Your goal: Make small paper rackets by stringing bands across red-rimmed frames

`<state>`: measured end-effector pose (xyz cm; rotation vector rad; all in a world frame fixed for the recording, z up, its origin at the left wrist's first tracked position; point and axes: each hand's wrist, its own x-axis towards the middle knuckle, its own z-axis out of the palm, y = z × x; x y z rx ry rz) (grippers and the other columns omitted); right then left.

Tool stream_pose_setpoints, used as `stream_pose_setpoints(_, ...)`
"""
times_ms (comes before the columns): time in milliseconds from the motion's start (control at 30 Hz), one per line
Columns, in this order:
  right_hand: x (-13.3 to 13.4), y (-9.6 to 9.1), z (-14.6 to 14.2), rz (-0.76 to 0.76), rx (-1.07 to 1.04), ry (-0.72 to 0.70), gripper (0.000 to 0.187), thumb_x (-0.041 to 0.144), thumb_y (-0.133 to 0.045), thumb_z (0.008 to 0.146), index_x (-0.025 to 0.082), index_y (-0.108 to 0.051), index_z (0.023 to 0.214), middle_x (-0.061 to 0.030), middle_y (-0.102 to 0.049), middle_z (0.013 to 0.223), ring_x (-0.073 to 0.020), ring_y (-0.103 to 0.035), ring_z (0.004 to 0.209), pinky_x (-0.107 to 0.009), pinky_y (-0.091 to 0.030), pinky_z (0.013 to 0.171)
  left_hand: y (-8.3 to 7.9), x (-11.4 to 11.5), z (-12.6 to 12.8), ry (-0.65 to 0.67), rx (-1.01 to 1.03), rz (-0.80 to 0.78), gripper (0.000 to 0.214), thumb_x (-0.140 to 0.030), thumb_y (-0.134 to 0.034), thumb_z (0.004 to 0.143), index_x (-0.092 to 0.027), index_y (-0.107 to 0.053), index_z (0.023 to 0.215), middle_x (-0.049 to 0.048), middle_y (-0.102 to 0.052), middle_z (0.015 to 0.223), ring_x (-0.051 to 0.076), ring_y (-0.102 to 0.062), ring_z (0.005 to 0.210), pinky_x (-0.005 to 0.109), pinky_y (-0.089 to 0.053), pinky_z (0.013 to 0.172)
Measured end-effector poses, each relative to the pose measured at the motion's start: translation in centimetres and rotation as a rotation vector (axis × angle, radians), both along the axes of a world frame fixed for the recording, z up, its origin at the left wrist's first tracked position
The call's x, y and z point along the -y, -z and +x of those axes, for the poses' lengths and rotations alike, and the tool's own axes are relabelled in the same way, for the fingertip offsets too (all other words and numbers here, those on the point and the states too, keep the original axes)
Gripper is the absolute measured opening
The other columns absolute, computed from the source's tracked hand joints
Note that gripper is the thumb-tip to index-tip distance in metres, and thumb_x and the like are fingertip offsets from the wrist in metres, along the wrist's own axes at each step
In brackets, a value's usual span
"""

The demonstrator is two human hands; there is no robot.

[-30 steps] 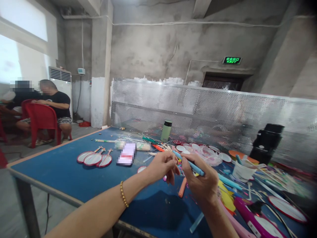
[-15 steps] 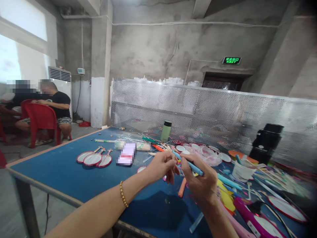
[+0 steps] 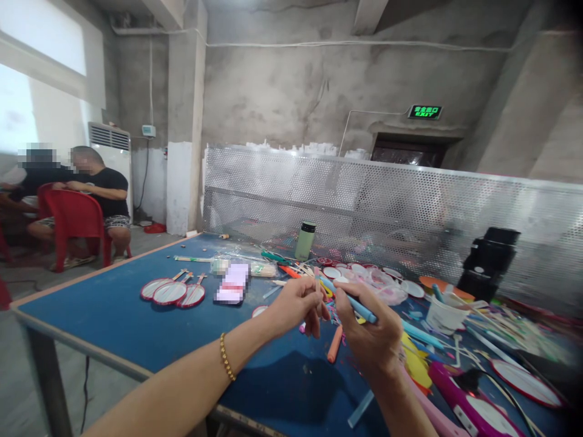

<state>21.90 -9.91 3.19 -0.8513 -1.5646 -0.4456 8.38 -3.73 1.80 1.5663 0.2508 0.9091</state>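
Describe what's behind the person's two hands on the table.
Beyond the left hand stands a green bottle; beyond the right hand, red-rimmed discs lie clustered. Whatever the hands themselves cover cannot be seen.

A green bottle (image 3: 305, 244) stands before a perforated panel (image 3: 282, 182); an exit sign (image 3: 425, 112) glows; a person (image 3: 109, 185) sits on a red chair (image 3: 79, 213).

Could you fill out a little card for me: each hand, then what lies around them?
Left hand: pinches a thin pinkish strip
Right hand: holds a light blue pen toward the strip; contact unclear
Table: blue
Below hands: orange pen
To the left: phone, three red-rimmed discs
Beyond: green bottle, perforated metal panel
To the right: white tub
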Motion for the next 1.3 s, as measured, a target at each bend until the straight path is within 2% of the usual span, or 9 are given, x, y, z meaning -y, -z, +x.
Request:
stream_pose_setpoints(367, 0.02, 0.01, 0.03, -0.001, -0.015, 0.060, 0.009, 0.018, -0.059, 0.086, 0.020, -0.068, 0.085, -0.0010, -0.071, 0.077, -0.0137, -0.065, 0.066, -0.025, -0.049, 0.060, -0.14, 0.14, -0.05, 0.003, -0.010, 0.008, 0.015, -0.029, -0.051, 0.084, -0.016, -0.045, 0.088, 0.0019, -0.064, 0.070, 0.011, -0.059, 0.038, 0.017, -0.039, 0.033)
stream_pose_setpoints(733, -0.08, 0.07, 0.06, 0.007, -0.008, 0.036, 0.009, 0.016, -0.060, 0.085, 0.019, -0.068, 0.086, -0.0001, -0.070, 0.076, -0.0131, -0.065, 0.067, -0.025, -0.049, 0.062, -0.16, 0.25, -0.04, 0.008, -0.003, -0.005, 0.016, -0.030, -0.052, 0.084, -0.017, -0.044, 0.086, 0.0011, -0.063, 0.069, 0.011, -0.059, 0.038, 0.018, -0.040, 0.032)
stream_pose_setpoints(967, 0.02, -0.01, -0.06, -0.001, 0.008, -0.005, 0.009, 0.015, -0.060, 0.085, 0.019, -0.068, 0.085, 0.0000, -0.070, 0.075, -0.0125, -0.065, 0.066, -0.025, -0.049, 0.064, -0.09, 0.18, -0.08, 0.014, 0.012, 0.013, 0.010, -0.025, -0.050, 0.082, -0.016, -0.045, 0.086, 0.0006, -0.063, 0.067, 0.011, -0.059, 0.038, 0.017, -0.040, 0.032)
stream_pose_setpoints(1300, -0.05, 0.08, 0.12, 0.014, -0.009, 0.038, 0.009, 0.016, -0.060, 0.086, 0.018, -0.069, 0.085, -0.0009, -0.070, 0.076, -0.0126, -0.064, 0.066, -0.024, -0.048, 0.062, -0.10, 0.11, -0.05, 0.014, 0.008, -0.010, 0.014, -0.028, -0.052, 0.082, -0.017, -0.044, 0.087, 0.0013, -0.064, 0.069, 0.012, -0.059, 0.038, 0.018, -0.040, 0.032)
